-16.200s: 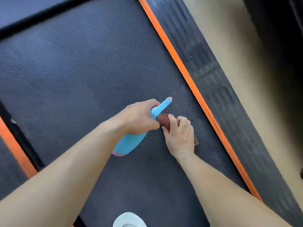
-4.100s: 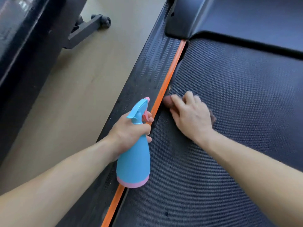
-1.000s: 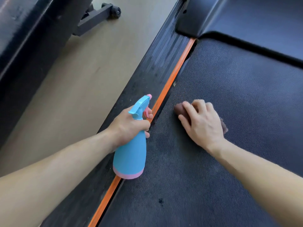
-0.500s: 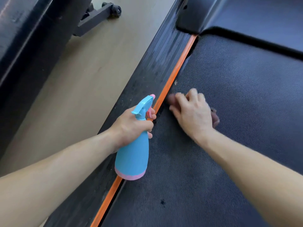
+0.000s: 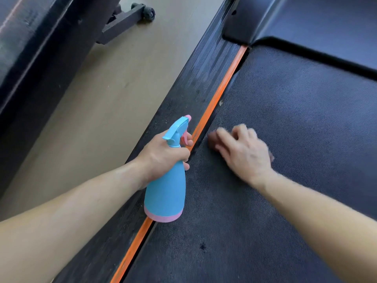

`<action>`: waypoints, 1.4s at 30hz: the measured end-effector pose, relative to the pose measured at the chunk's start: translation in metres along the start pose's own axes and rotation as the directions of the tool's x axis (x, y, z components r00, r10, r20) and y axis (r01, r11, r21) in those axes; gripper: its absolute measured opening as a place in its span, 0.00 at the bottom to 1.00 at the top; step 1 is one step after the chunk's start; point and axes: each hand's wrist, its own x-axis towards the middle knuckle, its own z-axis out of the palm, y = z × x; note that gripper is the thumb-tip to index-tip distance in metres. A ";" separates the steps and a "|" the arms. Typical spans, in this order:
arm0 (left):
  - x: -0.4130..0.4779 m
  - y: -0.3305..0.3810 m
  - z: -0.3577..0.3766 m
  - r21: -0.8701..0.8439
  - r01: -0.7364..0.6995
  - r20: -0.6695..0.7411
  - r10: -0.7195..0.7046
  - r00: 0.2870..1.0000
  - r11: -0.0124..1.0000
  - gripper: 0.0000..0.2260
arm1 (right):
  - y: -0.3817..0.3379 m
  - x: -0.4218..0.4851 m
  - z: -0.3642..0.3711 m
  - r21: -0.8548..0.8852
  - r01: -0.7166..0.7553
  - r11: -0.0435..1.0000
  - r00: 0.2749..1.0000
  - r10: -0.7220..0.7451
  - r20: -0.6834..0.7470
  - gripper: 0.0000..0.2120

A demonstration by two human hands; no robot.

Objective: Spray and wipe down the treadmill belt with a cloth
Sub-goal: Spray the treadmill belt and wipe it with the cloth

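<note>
The dark textured treadmill belt [image 5: 295, 119] fills the right half of the head view. My right hand [image 5: 244, 156] lies on it near its left edge, fingers bent over a bunched brown cloth [image 5: 211, 137] that shows only at the fingertips and beside the palm. The hand is motion-blurred. My left hand [image 5: 163, 158] grips the neck of a blue spray bottle [image 5: 166, 193] with a pink base, one finger on the pink trigger. The bottle hangs upright over the orange strip [image 5: 216, 99], nozzle pointing up and away.
A black ribbed side rail [image 5: 193, 82] runs left of the orange strip, with tan floor [image 5: 102, 99] beyond it. A black frame foot with a wheel [image 5: 126, 19] stands at the top left. The motor cover [image 5: 306, 21] bounds the belt's far end. A small dark spot [image 5: 202, 246] marks the belt.
My right hand has slid the cloth back and forth near the belt's left edge, now slightly right of half a second ago. The left hand and bottle have barely moved.
</note>
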 end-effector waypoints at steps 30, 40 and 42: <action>-0.055 -0.033 -0.020 0.029 0.057 -0.039 -0.056 0.998 0.998 0.22 | -0.002 0.004 0.002 0.211 0.100 0.972 0.988 -0.122 0.097 0.24; -0.058 -0.030 -0.013 0.044 0.059 -0.022 -0.058 0.998 0.997 0.23 | -0.047 -0.103 -0.002 0.184 0.245 0.952 0.958 -0.267 0.108 0.24; -0.059 -0.029 -0.011 0.032 0.066 -0.020 -0.065 0.998 0.997 0.20 | -0.052 -0.117 0.002 0.144 0.313 0.939 0.939 -0.329 0.103 0.23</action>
